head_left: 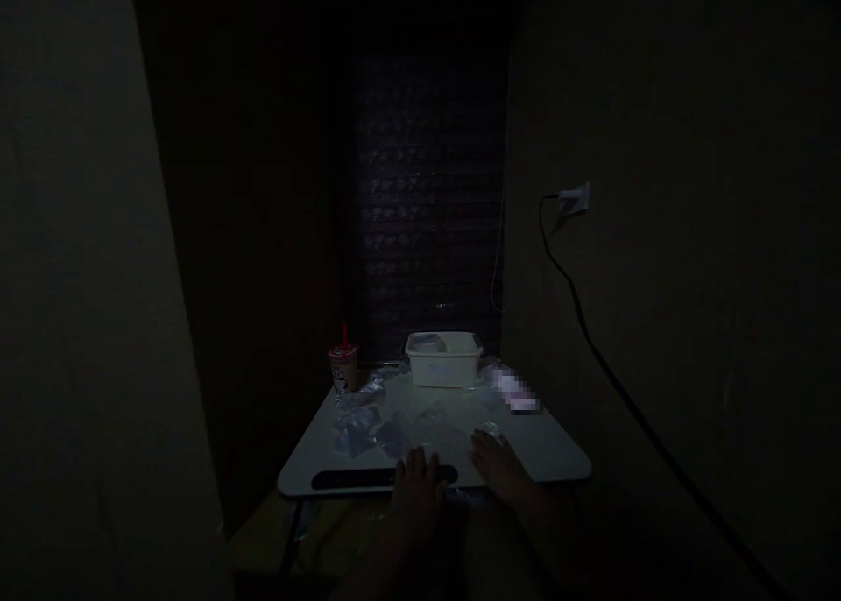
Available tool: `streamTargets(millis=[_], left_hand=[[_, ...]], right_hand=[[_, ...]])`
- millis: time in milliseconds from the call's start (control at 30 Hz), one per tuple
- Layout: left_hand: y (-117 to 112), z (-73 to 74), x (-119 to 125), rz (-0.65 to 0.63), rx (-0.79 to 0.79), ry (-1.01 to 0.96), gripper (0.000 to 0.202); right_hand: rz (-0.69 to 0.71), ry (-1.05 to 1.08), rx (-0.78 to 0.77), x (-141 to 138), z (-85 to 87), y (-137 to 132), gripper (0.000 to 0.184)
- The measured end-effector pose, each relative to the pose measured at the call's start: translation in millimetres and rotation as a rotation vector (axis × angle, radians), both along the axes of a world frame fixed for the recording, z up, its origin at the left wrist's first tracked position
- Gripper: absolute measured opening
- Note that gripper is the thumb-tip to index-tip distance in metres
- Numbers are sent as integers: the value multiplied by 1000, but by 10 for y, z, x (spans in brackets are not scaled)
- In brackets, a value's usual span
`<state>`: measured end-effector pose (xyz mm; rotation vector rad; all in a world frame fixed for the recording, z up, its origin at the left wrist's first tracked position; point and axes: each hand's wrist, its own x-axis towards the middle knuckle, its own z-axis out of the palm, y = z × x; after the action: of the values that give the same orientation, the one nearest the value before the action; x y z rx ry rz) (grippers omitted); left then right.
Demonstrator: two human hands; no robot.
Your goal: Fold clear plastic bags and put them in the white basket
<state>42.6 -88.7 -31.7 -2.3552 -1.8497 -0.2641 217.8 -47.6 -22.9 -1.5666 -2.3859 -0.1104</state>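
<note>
A white table (552,452) in a dark room bears a white tub (443,371) at its far end. The left hand (417,487) and right hand (500,468) lie flat and empty on its near edge, the right just behind a small clear bag (490,429).

Very underexposed, most of the picture near black. Only the pale tabletop (552,456) and white tub (443,369) catch faint light. Walls murky, noisy. Hands barely separable from shadow. No glare; detail soft throughout.
</note>
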Motion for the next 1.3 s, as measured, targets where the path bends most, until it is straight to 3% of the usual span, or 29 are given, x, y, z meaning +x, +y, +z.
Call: streamTargets(millis=[133, 300, 367, 500, 600, 700, 833, 967, 1133, 1300], left_hand=[[9, -14, 0, -5, 5, 5, 50], [0, -11, 10, 0, -5, 24, 50], [-9, -4, 13, 1, -7, 29, 50], [-69, 29, 26, -7, -5, 28, 50], [-139, 60, 45, 4, -14, 13, 50], [-198, 97, 70, 14, -6, 0, 50], [-220, 196, 112, -4, -13, -10, 49], [-194, 314, 151, -44, -39, -16, 47], [-211, 339, 152, -101, -56, -11, 43], [-263, 332, 120, -117, -55, -8, 42]], right_hand=[[-131, -26, 40, 126, 137, 86, 39], [95, -51, 50, -166, 219, 18, 31], [109, -53, 39, -299, 189, 21, 33], [-96, -50, 25, -340, 144, 140, 37], [-228, -45, 36, -191, 182, 260, 35], [-275, -38, 50, -32, 266, 327, 33], [-126, -55, 46, -8, 337, 300, 29], [48, -58, -2, -168, 259, 237, 29], [-2, -12, -19, -271, 128, 271, 39], [-80, 21, -28, -224, 148, 343, 39]])
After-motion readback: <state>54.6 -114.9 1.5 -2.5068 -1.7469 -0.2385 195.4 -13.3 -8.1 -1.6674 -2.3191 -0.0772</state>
